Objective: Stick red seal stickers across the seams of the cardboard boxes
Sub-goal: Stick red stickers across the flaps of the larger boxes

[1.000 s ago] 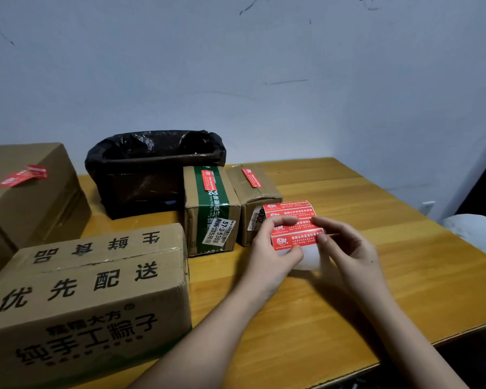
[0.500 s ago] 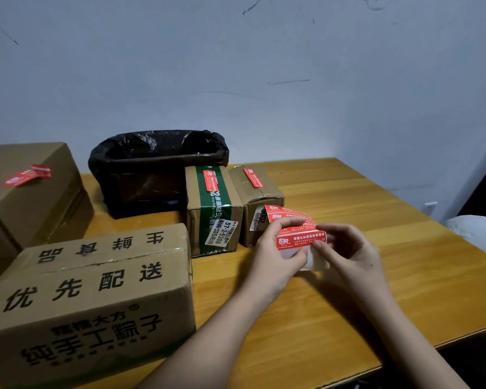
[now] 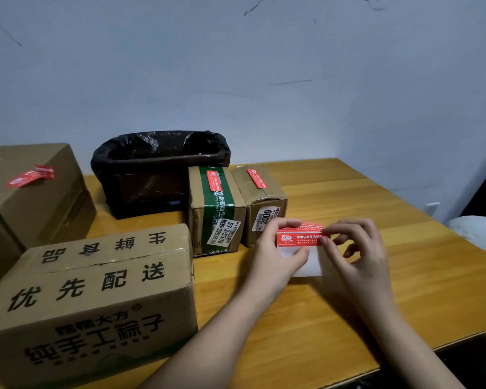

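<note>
My left hand [image 3: 275, 259] holds a white backing sheet [image 3: 309, 262] with red seal stickers [image 3: 299, 238] above the table. The fingertips of my right hand [image 3: 359, 254] pinch the right end of one red sticker on that sheet. A large printed cardboard box [image 3: 96, 293] lies at the near left with no sticker visible on it. Behind the sheet stand two small boxes, one with green tape [image 3: 216, 211] and a plain one [image 3: 261, 203], each with a red sticker on top. A big box [image 3: 31, 197] at far left carries red stickers too.
A bin lined with a black bag [image 3: 157, 169] stands at the back against the wall. The wooden table [image 3: 376, 290] has its front edge near me and its right edge beyond my right hand. Something white [image 3: 477, 231] sits off the right side.
The sticker sheet has tilted flatter, so fewer sticker rows show. My right fingers have moved up onto the sticker's right end and now pinch it.
</note>
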Motion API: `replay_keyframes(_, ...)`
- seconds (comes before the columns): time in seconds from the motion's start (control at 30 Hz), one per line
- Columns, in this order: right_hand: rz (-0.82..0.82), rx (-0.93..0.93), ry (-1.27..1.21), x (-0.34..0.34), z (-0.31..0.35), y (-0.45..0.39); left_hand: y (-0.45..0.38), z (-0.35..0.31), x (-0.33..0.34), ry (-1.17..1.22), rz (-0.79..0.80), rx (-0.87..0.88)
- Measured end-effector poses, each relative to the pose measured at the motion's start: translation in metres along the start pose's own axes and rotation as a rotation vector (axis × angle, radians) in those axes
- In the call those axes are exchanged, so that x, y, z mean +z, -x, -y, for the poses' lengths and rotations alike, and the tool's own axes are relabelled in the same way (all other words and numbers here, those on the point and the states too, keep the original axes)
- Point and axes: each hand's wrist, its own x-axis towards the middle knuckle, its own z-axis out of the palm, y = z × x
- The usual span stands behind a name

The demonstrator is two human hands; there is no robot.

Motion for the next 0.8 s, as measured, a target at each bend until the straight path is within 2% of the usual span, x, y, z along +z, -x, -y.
replay_keyframes(0.2, -0.019, -0.076, 0.247, 0.0035, -0.0004, 0.0011, 0.0009, -0.0027, -0.0005, -0.062, 0.048, 0.032)
replay_keyframes(0.57, 0.014, -0.177, 0.200, 0.0028, 0.0003, 0.0013, 0.0018, 0.0015, -0.0001, -0.070, 0.054, -0.015)
replay_keyframes(0.8, 0.006, -0.302, 0.257, 0.0037, 0.0026, 0.0025, 0.0004, 0.0032, -0.0014, -0.091, 0.071, -0.025)
